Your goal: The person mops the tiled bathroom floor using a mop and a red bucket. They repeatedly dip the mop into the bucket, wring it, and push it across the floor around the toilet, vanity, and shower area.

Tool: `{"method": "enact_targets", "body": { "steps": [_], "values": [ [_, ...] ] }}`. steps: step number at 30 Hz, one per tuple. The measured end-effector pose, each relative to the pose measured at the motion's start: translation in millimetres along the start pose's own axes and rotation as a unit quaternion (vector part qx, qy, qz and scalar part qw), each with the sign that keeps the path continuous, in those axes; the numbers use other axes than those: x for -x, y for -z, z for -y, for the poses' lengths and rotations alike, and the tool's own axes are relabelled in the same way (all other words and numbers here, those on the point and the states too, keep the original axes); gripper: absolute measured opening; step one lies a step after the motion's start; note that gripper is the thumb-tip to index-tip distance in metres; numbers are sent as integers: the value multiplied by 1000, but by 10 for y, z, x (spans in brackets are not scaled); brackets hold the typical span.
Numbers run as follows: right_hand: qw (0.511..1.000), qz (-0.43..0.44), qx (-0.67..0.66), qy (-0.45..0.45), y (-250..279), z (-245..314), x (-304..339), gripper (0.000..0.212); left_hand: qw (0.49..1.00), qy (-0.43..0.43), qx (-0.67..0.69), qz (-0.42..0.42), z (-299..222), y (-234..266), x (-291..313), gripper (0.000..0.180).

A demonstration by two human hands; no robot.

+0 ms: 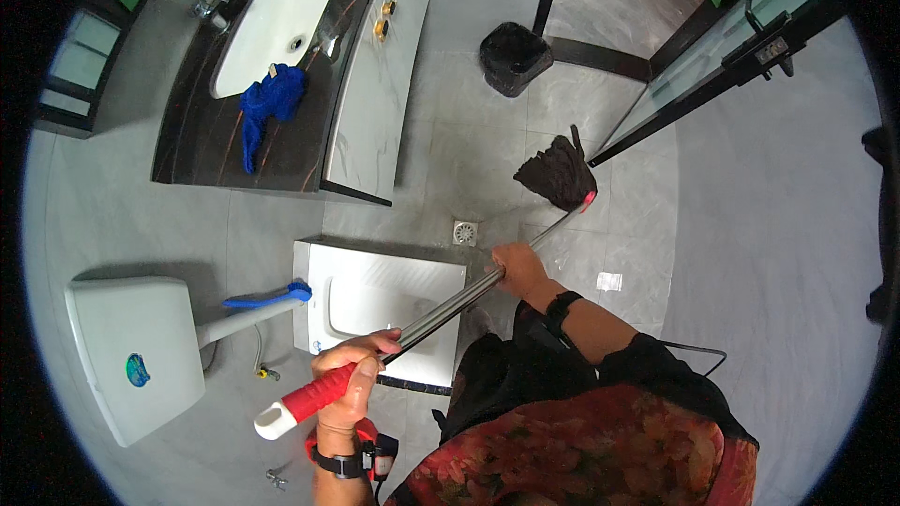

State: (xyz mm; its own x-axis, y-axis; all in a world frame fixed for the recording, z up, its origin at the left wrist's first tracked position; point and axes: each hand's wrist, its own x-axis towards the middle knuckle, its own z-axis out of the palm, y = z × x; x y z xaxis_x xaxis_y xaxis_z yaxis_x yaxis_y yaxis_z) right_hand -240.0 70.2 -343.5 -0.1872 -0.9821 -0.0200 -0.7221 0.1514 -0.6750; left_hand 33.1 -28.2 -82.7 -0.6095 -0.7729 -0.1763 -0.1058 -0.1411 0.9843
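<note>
A mop with a long metal pole [452,309] runs slantwise across the view in both my hands. My left hand [356,375] is wrapped round its upper end, by the red grip [321,394] with a white end cap. Farther down the pole, my right hand [521,272] is closed round the metal. The dark mop head [561,173] rests on the grey tiled floor beside the bottom of the glass door, joined to the pole by a red piece. Beneath the pole lies the white squat toilet [398,276].
A black-lined bin [515,58] stands near the glass door [698,75]. At the left are a dark counter [202,145] with a white sink [281,19] and a blue cloth [272,103], and a white cistern [131,337]. A blue brush [267,298] lies by the flush pipe. There is a floor drain [465,232].
</note>
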Motion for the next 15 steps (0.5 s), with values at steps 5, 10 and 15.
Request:
{"method": "enact_targets", "body": {
  "steps": [5,10,15],
  "values": [
    [997,64,42,-5,417,74,103,16,1000,-17,-18,14,-211,-57,-131,11],
    [995,83,41,-27,850,-280,57,26,1000,0,-25,-14,-337,-170,-408,10],
    [998,0,44,-52,1467,-920,-575,25,999,-17,1,-50,-489,-390,-884,12]
  ]
}}
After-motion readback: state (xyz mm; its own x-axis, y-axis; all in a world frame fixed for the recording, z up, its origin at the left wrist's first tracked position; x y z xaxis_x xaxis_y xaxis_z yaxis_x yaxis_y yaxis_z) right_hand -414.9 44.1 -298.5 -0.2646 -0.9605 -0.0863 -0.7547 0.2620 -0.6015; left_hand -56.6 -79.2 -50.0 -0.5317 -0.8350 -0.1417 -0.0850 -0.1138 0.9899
